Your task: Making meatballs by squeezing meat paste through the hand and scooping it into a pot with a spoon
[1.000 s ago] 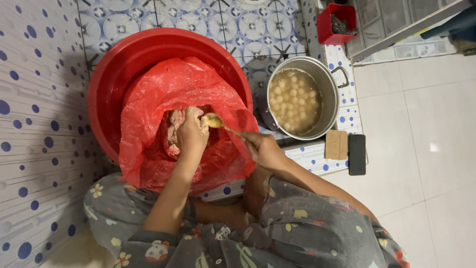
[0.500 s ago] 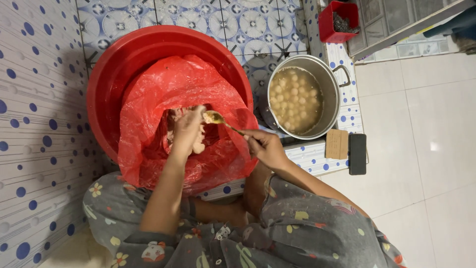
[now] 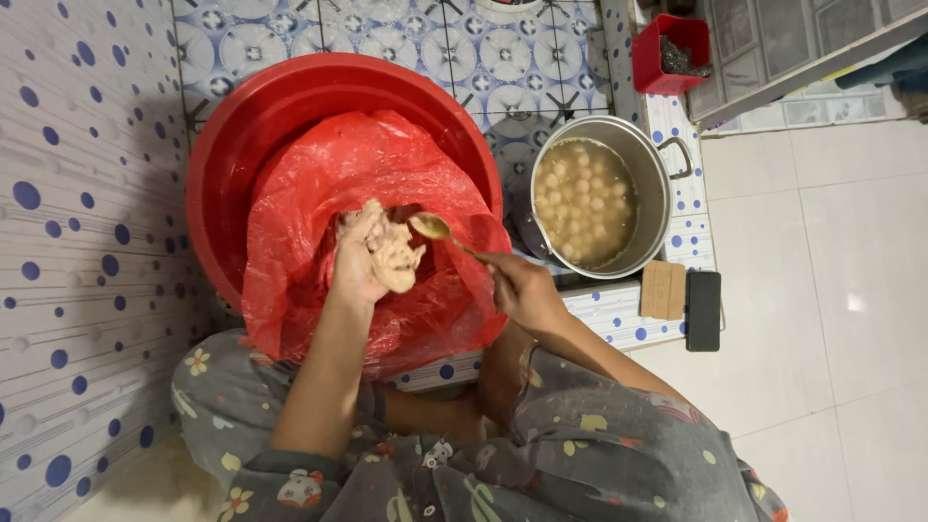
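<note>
1. My left hand (image 3: 360, 259) is closed around a lump of pale paste (image 3: 394, 259), squeezing it over the red plastic bag (image 3: 319, 184).
2. My right hand (image 3: 527, 290) grips a spoon (image 3: 435, 228) by its handle, the bowl touching the paste at its 1 o'clock edge.
3. The bag lines a red basin (image 3: 242, 116), filling its 5 o'clock half.
4. At 3 o'clock from the basin stands a metal pot (image 3: 657, 174) of pale balls in broth; probably more of the same paste.
5. A dark phone (image 3: 703, 309) lies at the pot's 5 o'clock.
</note>
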